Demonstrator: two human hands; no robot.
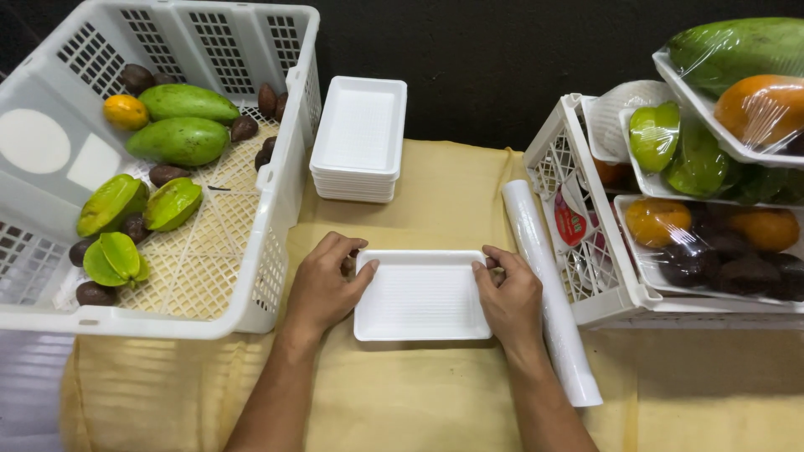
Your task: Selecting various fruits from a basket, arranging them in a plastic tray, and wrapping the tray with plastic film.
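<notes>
White tray (421, 295) flat on yellow cloth (435, 201), empty and clean (thin ridges inside), left hand (322, 287) gripping one side, right hand (508, 295) gripping the other

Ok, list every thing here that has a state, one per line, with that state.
Left hand: gripping the tray's left edge.
Right hand: gripping its right edge.
Single foam tray: empty, flat on the cloth.
Tray stack: nested, empty.
Film roll: rolled up, lying down.
Left crate: holds loose fruit.
Right crate: holds wrapped fruit trays.
</notes>
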